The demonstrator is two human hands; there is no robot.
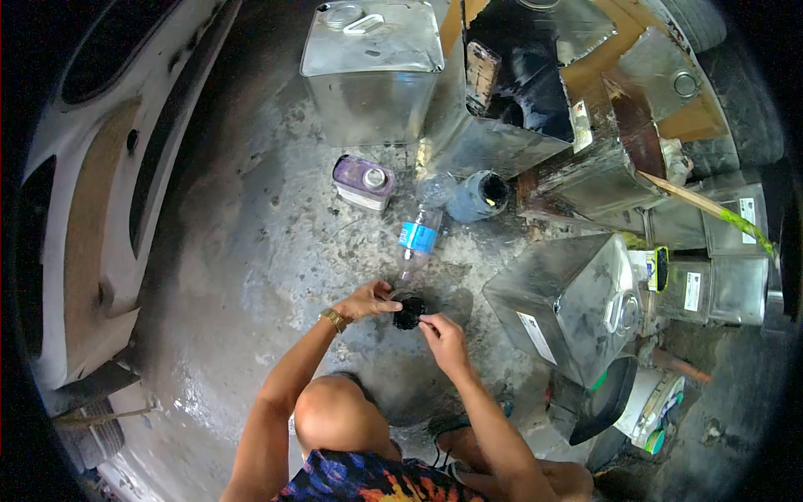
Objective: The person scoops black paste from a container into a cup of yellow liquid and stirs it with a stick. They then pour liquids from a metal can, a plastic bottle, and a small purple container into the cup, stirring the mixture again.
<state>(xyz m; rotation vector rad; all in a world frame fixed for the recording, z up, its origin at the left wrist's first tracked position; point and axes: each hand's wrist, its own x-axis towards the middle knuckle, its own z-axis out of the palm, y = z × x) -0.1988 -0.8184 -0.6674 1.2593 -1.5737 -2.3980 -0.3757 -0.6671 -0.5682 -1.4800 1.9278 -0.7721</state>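
Note:
A small round container (409, 311), dark and black inside, is low over the concrete floor in front of my knees. My left hand (370, 302), with a gold watch at the wrist, grips its left rim between thumb and fingers. At the container's right edge, my right hand (444, 341) is closed in a pinch. What those fingers hold, if anything, is too small to make out. Just beyond the container lies a clear plastic bottle (418, 238) with a blue label. Farther off are a blue stained open-topped container (478, 197) and a purple-topped rectangular can (365, 181).
A large square tin (368, 100) stands at the back. To its right is a cut-open tin with black residue (519, 142). Another square tin (560, 305) lies on the right, near a white bucket (651, 410). A pale panel with openings (109, 201) borders the left.

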